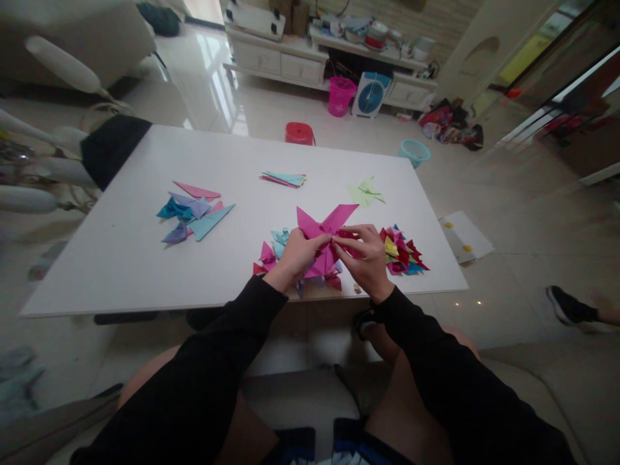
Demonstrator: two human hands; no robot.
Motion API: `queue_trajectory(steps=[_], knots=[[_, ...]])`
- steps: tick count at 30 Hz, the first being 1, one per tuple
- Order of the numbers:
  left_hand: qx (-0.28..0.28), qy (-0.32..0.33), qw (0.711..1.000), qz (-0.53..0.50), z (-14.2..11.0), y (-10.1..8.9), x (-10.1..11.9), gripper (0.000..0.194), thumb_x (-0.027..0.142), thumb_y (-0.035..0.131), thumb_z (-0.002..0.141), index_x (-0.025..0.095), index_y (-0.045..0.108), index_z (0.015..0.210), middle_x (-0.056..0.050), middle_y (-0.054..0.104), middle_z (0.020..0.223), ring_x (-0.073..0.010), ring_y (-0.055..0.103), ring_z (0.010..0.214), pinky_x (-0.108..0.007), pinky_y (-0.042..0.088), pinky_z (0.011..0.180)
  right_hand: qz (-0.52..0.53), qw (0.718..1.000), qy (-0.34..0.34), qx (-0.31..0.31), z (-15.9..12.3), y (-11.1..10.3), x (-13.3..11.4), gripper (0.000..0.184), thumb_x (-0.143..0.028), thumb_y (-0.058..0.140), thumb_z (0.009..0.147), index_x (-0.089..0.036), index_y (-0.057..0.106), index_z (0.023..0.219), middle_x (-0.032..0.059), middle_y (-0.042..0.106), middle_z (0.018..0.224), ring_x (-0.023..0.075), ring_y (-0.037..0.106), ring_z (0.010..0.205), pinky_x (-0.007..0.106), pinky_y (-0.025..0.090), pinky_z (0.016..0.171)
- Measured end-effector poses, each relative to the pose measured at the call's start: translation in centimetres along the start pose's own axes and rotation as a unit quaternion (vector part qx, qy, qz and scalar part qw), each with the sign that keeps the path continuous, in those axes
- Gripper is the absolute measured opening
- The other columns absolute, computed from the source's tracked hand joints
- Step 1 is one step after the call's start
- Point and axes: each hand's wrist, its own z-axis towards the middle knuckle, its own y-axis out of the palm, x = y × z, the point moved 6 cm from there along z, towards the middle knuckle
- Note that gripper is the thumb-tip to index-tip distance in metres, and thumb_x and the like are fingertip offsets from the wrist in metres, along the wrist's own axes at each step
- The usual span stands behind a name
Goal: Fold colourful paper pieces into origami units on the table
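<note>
A magenta folded-paper star [317, 226] with several pointed arms is held up over the near edge of the white table [208, 278]. My left hand [296, 253] grips its left side, thumb on top near the centre. From the right, my right hand [364, 252] pinches the paper close to the middle with thumb and fingers. Below and behind the star, partly hidden by it and my left hand, lies a pile of folded paper pieces [267, 255] in pink, light blue, purple and red. Close to my right hand sits another mixed-colour pile of folded paper [402, 252].
A light green paper pinwheel shape [365, 191] lies at the back right of the table. A thin stack of folded strips [283, 179] is at the back middle, blue and pink folded pieces [194, 213] at left. Beyond stand a red stool [299, 134] and a light blue basket [415, 152].
</note>
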Motion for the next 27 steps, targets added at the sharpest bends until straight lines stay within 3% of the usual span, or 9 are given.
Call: queue_trajectory(steps=[7,12,15,19,22,24,27], knots=[[-0.053,-0.008,0.995,-0.087,-0.6,0.9,0.9,0.029,0.022,0.086,0.058,0.012,0.062,0.07,-0.001,0.061,0.063,-0.0086,0.053,0.056,-0.022,0.042,0.055,-0.009,0.999,-0.015,-0.027,0.0,0.3,-0.3,0.022,-0.022,0.068,0.09,-0.026,0.081,0.107,0.0109,0.068,0.122,0.029,0.055,0.117,0.048,0.052,0.097],[-0.106,-0.007,0.99,-0.089,-0.7,1.1,1.0,0.038,0.023,0.091,0.058,0.007,0.072,0.087,-0.01,0.074,0.083,-0.0158,0.067,0.071,-0.028,0.055,0.067,0.018,0.998,0.048,-0.043,0.3,0.0,0.1,0.02,-0.02,0.066,0.09,-0.028,0.082,0.1,0.0089,0.068,0.119,0.0292,0.055,0.116,0.051,0.047,0.1],[-0.104,-0.002,0.992,-0.065,-0.4,0.8,0.8,0.039,0.02,0.089,0.059,0.006,0.073,0.092,-0.012,0.075,0.088,-0.0171,0.068,0.072,-0.03,0.057,0.068,0.058,0.994,0.079,-0.051,0.5,-0.3,0.2,0.019,-0.021,0.065,0.091,-0.028,0.081,0.098,0.0078,0.069,0.115,0.0276,0.057,0.115,0.05,0.046,0.102],[-0.074,0.011,0.997,-0.01,-0.1,0.4,0.8,0.029,0.016,0.085,0.061,0.007,0.071,0.084,-0.008,0.072,0.078,-0.0129,0.062,0.064,-0.026,0.053,0.062,0.091,0.984,0.152,0.028,0.7,-1.7,1.7,0.011,-0.027,0.071,0.087,-0.025,0.076,0.096,0.0072,0.069,0.11,0.025,0.061,0.109,0.044,0.05,0.095],[-0.076,0.016,0.997,0.014,-0.2,0.3,1.1,0.024,0.016,0.083,0.064,0.008,0.071,0.083,-0.007,0.071,0.078,-0.0117,0.06,0.063,-0.025,0.051,0.062,0.172,0.944,0.277,0.055,0.2,-1.7,4.7,0.024,-0.034,0.081,0.077,-0.022,0.07,0.095,0.0041,0.069,0.1,0.0209,0.064,0.092,0.037,0.053,0.081],[-0.091,0.024,0.995,0.044,-0.4,0.5,1.6,0.025,0.016,0.082,0.066,0.008,0.072,0.088,-0.007,0.073,0.082,-0.0122,0.061,0.066,-0.025,0.05,0.064,0.277,0.895,0.349,-0.012,-0.3,-0.3,6.2,0.032,-0.04,0.086,0.071,-0.02,0.07,0.091,0.0021,0.07,0.092,0.0179,0.065,0.083,0.034,0.053,0.078],[-0.12,0.04,0.987,0.1,-1.0,0.9,2.4,0.029,0.015,0.082,0.069,0.009,0.075,0.097,-0.008,0.075,0.089,-0.014,0.064,0.073,-0.025,0.051,0.068,0.395,0.814,0.406,-0.131,-1.2,1.5,6.2,0.035,-0.043,0.091,0.066,-0.018,0.072,0.082,0.0011,0.073,0.083,0.0148,0.066,0.075,0.03,0.053,0.076]])
